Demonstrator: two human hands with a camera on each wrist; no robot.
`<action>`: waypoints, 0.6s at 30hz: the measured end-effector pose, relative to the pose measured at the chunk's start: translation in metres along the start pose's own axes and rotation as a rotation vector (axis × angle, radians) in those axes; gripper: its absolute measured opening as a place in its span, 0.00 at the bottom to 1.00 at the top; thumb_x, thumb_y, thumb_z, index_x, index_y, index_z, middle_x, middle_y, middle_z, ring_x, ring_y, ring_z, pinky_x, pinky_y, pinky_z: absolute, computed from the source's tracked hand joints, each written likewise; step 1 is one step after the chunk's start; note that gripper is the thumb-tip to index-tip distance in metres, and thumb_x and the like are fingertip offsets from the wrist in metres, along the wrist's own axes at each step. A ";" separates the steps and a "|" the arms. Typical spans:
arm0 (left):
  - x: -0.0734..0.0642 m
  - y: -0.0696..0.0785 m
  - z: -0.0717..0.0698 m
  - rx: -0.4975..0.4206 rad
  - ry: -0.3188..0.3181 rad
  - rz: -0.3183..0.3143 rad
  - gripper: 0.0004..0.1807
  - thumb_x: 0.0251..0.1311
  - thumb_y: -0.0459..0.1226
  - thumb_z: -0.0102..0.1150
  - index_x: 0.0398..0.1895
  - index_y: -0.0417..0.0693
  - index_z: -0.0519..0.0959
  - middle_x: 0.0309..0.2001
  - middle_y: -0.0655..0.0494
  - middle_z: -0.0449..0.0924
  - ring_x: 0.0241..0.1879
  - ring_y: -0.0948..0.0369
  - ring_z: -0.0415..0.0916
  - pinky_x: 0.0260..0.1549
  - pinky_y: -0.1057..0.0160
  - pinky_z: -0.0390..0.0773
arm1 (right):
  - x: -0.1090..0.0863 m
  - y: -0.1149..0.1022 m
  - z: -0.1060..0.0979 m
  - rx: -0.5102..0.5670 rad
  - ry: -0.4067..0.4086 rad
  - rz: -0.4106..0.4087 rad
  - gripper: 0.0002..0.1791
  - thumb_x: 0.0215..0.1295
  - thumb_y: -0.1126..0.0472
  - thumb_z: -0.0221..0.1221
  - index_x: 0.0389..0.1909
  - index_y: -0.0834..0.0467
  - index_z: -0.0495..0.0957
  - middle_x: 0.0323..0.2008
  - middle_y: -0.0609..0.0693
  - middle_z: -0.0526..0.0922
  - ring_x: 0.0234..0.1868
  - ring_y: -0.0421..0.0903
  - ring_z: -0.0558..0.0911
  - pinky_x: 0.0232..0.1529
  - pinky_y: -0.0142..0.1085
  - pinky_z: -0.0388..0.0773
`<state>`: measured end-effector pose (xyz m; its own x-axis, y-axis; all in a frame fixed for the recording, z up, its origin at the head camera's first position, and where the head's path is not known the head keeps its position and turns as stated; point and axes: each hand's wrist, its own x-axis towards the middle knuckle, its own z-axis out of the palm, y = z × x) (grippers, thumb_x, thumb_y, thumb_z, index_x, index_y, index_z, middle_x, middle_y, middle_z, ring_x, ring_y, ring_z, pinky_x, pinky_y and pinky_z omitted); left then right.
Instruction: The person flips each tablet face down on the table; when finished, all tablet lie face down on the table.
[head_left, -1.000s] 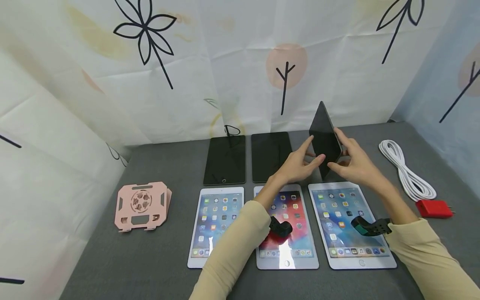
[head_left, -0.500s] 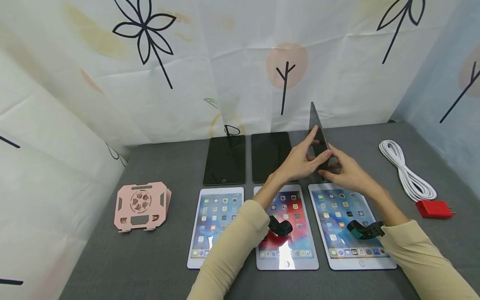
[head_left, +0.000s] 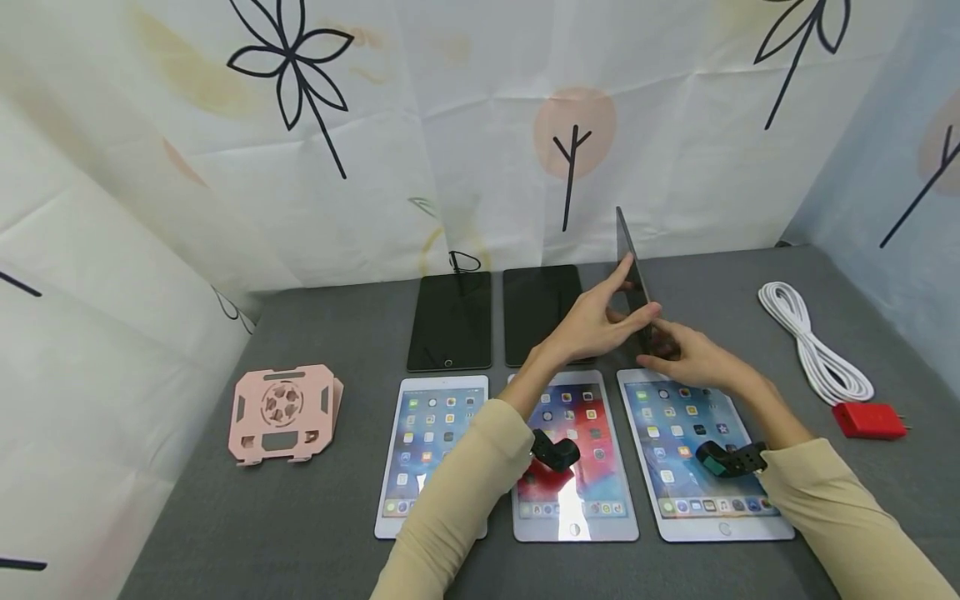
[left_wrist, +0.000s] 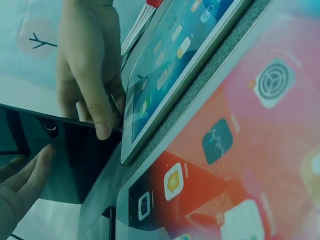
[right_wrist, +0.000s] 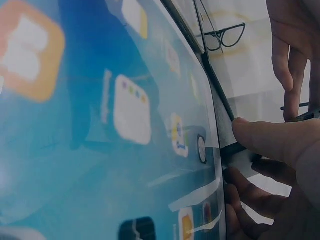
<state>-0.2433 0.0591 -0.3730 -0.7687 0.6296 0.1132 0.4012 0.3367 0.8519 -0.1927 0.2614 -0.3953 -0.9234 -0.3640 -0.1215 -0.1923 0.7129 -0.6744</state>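
A black tablet [head_left: 624, 242] stands on edge at the back of the table, seen nearly edge-on in the head view. My left hand [head_left: 588, 323] holds it from the left, with fingers and thumb around its sides. Lower down, my right hand [head_left: 701, 358] grips its bottom right, the thumb near the lower edge. In the left wrist view the tablet's dark face [left_wrist: 60, 165] shows a round button. Two more black tablets lie flat to the left, a left one [head_left: 450, 321] and a right one [head_left: 536, 308]. Fingers partly hide where the held tablet's bottom meets the table.
Three white tablets with lit screens lie in front: left [head_left: 435, 450], middle [head_left: 596, 450] and right [head_left: 675, 433]. A pink stand [head_left: 283, 414] is at the left. A white cable coil [head_left: 813, 346] and red charger [head_left: 870, 420] sit at the right. Fabric [head_left: 480, 167] hangs behind.
The held black tablet has turned from showing its dark face to nearly edge-on and shifted slightly left. My right hand has slid down toward its lower edge.
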 end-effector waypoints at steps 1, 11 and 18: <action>0.000 -0.001 -0.001 -0.009 -0.002 -0.005 0.45 0.74 0.50 0.55 0.84 0.65 0.40 0.76 0.50 0.65 0.52 0.59 0.87 0.44 0.74 0.82 | 0.000 0.001 0.000 0.004 -0.005 -0.004 0.41 0.74 0.59 0.59 0.76 0.74 0.52 0.56 0.74 0.77 0.51 0.63 0.82 0.50 0.55 0.82; -0.004 -0.004 -0.009 -0.110 -0.053 -0.018 0.43 0.76 0.47 0.53 0.84 0.66 0.39 0.78 0.48 0.61 0.47 0.52 0.89 0.40 0.71 0.83 | 0.000 0.004 0.002 -0.006 -0.003 -0.055 0.36 0.74 0.61 0.59 0.75 0.74 0.58 0.43 0.62 0.71 0.39 0.48 0.69 0.37 0.37 0.68; -0.008 -0.011 -0.012 -0.141 -0.055 -0.038 0.44 0.76 0.47 0.53 0.84 0.70 0.38 0.78 0.47 0.61 0.46 0.56 0.89 0.42 0.70 0.83 | -0.001 0.004 0.005 -0.017 -0.009 -0.026 0.35 0.76 0.58 0.58 0.74 0.75 0.58 0.50 0.68 0.71 0.45 0.53 0.72 0.41 0.40 0.73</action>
<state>-0.2471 0.0420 -0.3769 -0.7519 0.6571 0.0542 0.2952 0.2620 0.9188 -0.1912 0.2617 -0.4011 -0.9150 -0.3878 -0.1111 -0.2217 0.7136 -0.6645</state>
